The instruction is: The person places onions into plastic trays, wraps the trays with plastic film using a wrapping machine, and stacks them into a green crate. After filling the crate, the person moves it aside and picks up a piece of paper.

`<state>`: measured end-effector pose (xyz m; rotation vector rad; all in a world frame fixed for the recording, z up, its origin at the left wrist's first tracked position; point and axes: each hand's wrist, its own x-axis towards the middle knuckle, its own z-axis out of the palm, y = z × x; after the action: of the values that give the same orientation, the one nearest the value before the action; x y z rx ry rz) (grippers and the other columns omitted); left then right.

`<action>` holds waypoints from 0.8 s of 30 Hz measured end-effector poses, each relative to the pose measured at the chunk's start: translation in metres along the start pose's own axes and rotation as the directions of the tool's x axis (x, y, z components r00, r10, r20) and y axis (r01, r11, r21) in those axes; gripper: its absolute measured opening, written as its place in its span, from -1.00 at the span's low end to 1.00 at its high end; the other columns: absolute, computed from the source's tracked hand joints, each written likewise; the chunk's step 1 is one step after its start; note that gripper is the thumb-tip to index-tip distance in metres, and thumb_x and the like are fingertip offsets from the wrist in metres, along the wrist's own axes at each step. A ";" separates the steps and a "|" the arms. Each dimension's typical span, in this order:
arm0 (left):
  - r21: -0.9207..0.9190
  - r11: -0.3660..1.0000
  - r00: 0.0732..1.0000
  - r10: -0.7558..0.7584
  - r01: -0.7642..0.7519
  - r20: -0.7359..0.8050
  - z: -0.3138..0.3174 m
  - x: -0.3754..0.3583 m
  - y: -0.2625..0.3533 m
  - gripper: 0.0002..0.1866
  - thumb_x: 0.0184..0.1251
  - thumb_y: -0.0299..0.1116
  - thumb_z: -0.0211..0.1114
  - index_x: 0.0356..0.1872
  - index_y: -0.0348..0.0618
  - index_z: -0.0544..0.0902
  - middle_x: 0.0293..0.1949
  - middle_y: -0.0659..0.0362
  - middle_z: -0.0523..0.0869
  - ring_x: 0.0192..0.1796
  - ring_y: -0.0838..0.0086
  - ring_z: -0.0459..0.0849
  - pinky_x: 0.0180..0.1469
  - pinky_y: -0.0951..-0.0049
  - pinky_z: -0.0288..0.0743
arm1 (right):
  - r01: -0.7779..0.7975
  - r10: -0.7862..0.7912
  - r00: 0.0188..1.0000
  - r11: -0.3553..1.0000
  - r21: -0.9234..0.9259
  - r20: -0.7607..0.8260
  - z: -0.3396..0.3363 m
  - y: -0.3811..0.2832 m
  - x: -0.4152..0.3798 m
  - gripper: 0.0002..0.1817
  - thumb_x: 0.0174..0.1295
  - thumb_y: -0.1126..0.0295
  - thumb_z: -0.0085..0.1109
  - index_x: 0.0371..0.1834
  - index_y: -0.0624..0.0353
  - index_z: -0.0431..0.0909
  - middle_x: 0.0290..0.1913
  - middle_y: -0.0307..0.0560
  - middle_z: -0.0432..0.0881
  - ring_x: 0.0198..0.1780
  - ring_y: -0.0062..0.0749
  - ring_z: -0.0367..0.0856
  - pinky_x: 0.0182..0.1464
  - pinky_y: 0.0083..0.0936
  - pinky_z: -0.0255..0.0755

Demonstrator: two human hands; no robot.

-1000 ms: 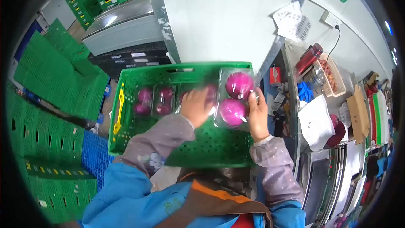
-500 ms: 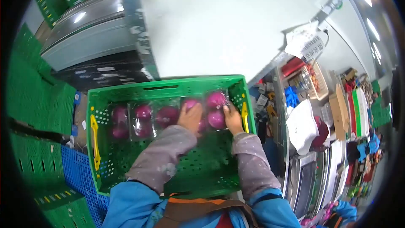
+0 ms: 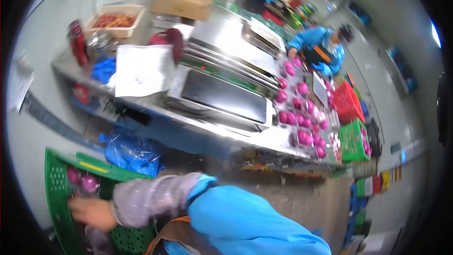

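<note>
The green crate [image 3: 56, 179] is at the lower left, partly cut off by the dark edge of the view. Round purple vegetables [image 3: 89, 183], which look like red onions, lie inside it in clear wrapping. My right hand [image 3: 92, 212] reaches over the crate beside them, its fingers stretched out and somewhat blurred. I see nothing gripped in it. A grey sleeve [image 3: 98, 241] shows below that hand and appears to be my left arm's; the left hand itself is hidden.
A metal table [image 3: 155, 106] carries sealing machines [image 3: 222, 97], a white sheet [image 3: 144, 71] and several purple vegetable packs [image 3: 306, 137]. Under it sits a blue plastic bag [image 3: 132, 153]. A co-worker [image 3: 321, 49] stands across the table. Another green crate [image 3: 354, 139] is at the right.
My view has swung to the right, so the crate is now at the lower left and the table fills the middle. Both hands were on the purple vegetables; my left hand is now hidden.
</note>
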<state>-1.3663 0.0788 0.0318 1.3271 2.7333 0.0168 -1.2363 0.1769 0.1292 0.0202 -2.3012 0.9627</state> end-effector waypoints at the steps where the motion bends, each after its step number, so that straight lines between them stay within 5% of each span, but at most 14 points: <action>1: -0.221 0.975 0.998 -0.002 -0.012 -0.061 0.024 0.013 -0.025 -0.26 -0.01 -0.28 0.29 0.27 -0.07 0.21 0.26 0.07 0.25 0.31 0.31 0.19 0.29 0.15 0.04 | 0.123 -0.108 0.983 0.988 0.096 -0.148 -0.040 -0.034 -0.019 -0.55 -0.21 0.42 0.15 -0.14 0.30 0.44 -0.19 0.06 0.42 -0.04 -0.08 0.41 0.13 -0.27 0.25; 3: -0.865 0.438 0.961 -0.011 -0.245 -0.278 0.099 0.059 -0.094 -0.40 0.15 -0.43 0.20 0.25 -0.12 0.24 0.24 0.06 0.27 0.28 0.35 0.24 0.26 0.21 0.15 | 0.026 -0.007 0.994 0.986 0.163 -0.113 -0.116 -0.056 -0.064 -0.62 -0.14 0.46 0.13 -0.16 0.27 0.44 -0.15 0.08 0.43 -0.04 -0.08 0.41 0.08 -0.26 0.30; 5: -0.761 0.596 0.935 -0.048 -0.255 -0.351 0.005 0.038 -0.008 -0.52 0.19 -0.50 0.13 0.17 -0.21 0.31 0.14 0.02 0.37 0.20 0.36 0.34 0.19 0.31 0.23 | -0.326 0.330 0.916 0.944 0.056 -0.229 -0.191 -0.055 -0.141 -0.67 0.00 0.46 0.15 -0.10 0.20 0.46 -0.11 0.09 0.48 -0.04 -0.05 0.44 0.00 -0.27 0.35; 7: -0.697 0.666 0.918 -0.048 -0.264 -0.394 -0.066 0.018 0.083 -0.58 0.21 -0.54 0.10 0.13 -0.26 0.34 0.09 0.01 0.42 0.16 0.37 0.38 0.16 0.36 0.28 | -0.806 0.703 0.455 0.586 0.083 -0.546 -0.266 -0.071 -0.229 -0.71 0.06 0.45 0.13 -0.09 0.13 0.50 -0.20 0.09 0.52 -0.07 -0.17 0.49 -0.02 -0.31 0.37; 8: -0.806 0.480 0.935 0.104 -0.346 -0.339 -0.081 0.010 0.125 -0.65 0.23 -0.56 0.08 0.06 -0.29 0.37 -0.01 0.02 0.48 0.08 0.39 0.44 0.13 0.38 0.30 | -0.902 0.719 0.177 0.392 0.182 -0.673 -0.291 -0.074 -0.289 -0.74 0.12 0.45 0.08 -0.08 0.17 0.49 -0.15 0.02 0.54 -0.06 -0.33 0.51 -0.01 -0.37 0.38; 9: -0.887 0.267 0.914 0.262 -0.377 -0.309 -0.097 -0.003 0.173 -0.72 0.24 -0.57 0.06 -0.01 -0.33 0.40 -0.12 0.03 0.54 0.00 0.41 0.50 0.10 0.40 0.33 | -0.813 0.453 0.263 0.580 0.057 -0.852 -0.307 -0.050 -0.386 -0.75 0.15 0.47 0.04 -0.08 0.22 0.48 -0.14 -0.09 0.58 -0.12 -0.45 0.53 -0.03 -0.45 0.40; 10: -0.930 0.159 0.876 0.418 -0.330 -0.239 -0.117 -0.025 0.235 -0.74 0.21 -0.60 0.09 -0.06 -0.33 0.41 -0.18 0.06 0.56 -0.06 0.43 0.53 0.04 0.44 0.38 | -0.494 0.679 -0.179 0.564 0.661 -0.712 -0.350 -0.074 -0.433 -0.74 0.13 0.50 0.04 -0.08 0.24 0.48 -0.17 -0.16 0.60 -0.18 -0.41 0.55 -0.04 -0.50 0.40; 11: -0.963 0.061 0.801 0.570 -0.264 -0.183 -0.133 -0.051 0.301 -0.76 0.18 -0.62 0.11 -0.11 -0.33 0.42 -0.24 0.09 0.58 -0.12 0.46 0.56 -0.01 0.48 0.42 | -0.887 0.469 -0.029 0.394 0.239 -0.882 -0.391 -0.101 -0.491 -0.74 0.13 0.51 0.04 -0.08 0.22 0.49 -0.18 -0.16 0.61 -0.23 -0.44 0.55 -0.14 -0.55 0.42; 13: -0.987 0.102 0.578 0.816 -0.122 0.012 -0.151 -0.095 0.412 -0.73 0.11 -0.67 0.16 -0.13 -0.33 0.43 -0.26 0.10 0.59 -0.17 0.48 0.60 -0.09 0.54 0.48 | -0.858 0.411 -0.297 0.281 0.430 -0.862 -0.465 -0.148 -0.565 -0.71 0.09 0.54 0.02 -0.08 0.25 0.48 -0.24 -0.15 0.60 -0.33 -0.55 0.55 -0.36 -0.62 0.41; 15: -0.979 0.170 0.304 0.932 0.111 0.197 -0.151 -0.138 0.508 -0.64 0.06 -0.66 0.22 -0.07 -0.29 0.44 -0.21 0.10 0.57 -0.14 0.49 0.59 -0.09 0.57 0.50 | -0.626 0.393 -0.554 0.384 0.678 -0.734 -0.522 -0.181 -0.632 -0.69 0.10 0.54 -0.01 -0.05 0.28 0.44 -0.26 -0.10 0.58 -0.35 -0.45 0.57 -0.38 -0.57 0.43; 17: -0.959 0.220 0.023 0.973 0.178 0.228 -0.147 -0.176 0.603 -0.53 0.03 -0.62 0.27 0.03 -0.24 0.38 -0.10 0.06 0.52 -0.10 0.48 0.57 -0.07 0.54 0.49 | -0.574 0.338 -0.630 0.403 0.713 -0.699 -0.560 -0.199 -0.703 -0.68 0.12 0.50 -0.04 -0.03 0.31 0.40 -0.25 -0.04 0.56 -0.38 -0.39 0.57 -0.42 -0.50 0.44; 19: -0.976 0.213 -0.117 0.971 0.039 0.208 -0.121 -0.213 0.694 -0.38 0.00 -0.57 0.30 0.14 -0.18 0.26 -0.02 0.03 0.47 -0.07 0.45 0.55 -0.06 0.48 0.47 | -0.479 0.336 -0.704 0.427 0.767 -0.626 -0.580 -0.201 -0.764 -0.72 0.13 0.49 -0.08 -0.08 0.31 0.40 -0.29 -0.06 0.53 -0.41 -0.37 0.56 -0.42 -0.46 0.46; 20: -0.970 0.241 -0.129 0.963 0.041 0.234 -0.107 -0.233 0.738 -0.30 -0.02 -0.52 0.33 0.19 -0.15 0.19 -0.01 0.01 0.46 -0.06 0.42 0.55 -0.06 0.46 0.47 | -0.286 0.461 -0.689 0.536 0.794 -0.559 -0.582 -0.192 -0.834 -0.79 0.13 0.49 -0.10 -0.17 0.30 0.40 -0.35 -0.10 0.50 -0.42 -0.36 0.56 -0.43 -0.45 0.46; 24: -0.897 0.423 -0.047 0.901 -0.126 0.431 -0.077 -0.307 0.872 -0.05 -0.16 -0.38 0.39 0.30 -0.06 0.00 0.06 -0.09 0.43 0.00 0.22 0.52 0.03 0.32 0.42 | -0.138 0.398 -0.813 0.578 0.804 -0.426 -0.591 -0.169 -0.852 -0.84 0.11 0.54 -0.09 -0.24 0.31 0.37 -0.30 -0.03 0.47 -0.31 -0.23 0.56 -0.38 -0.40 0.46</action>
<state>-0.5018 0.3808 0.1834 1.4063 0.7303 0.1470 -0.1901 0.2479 0.0712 -1.5281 0.0728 0.7386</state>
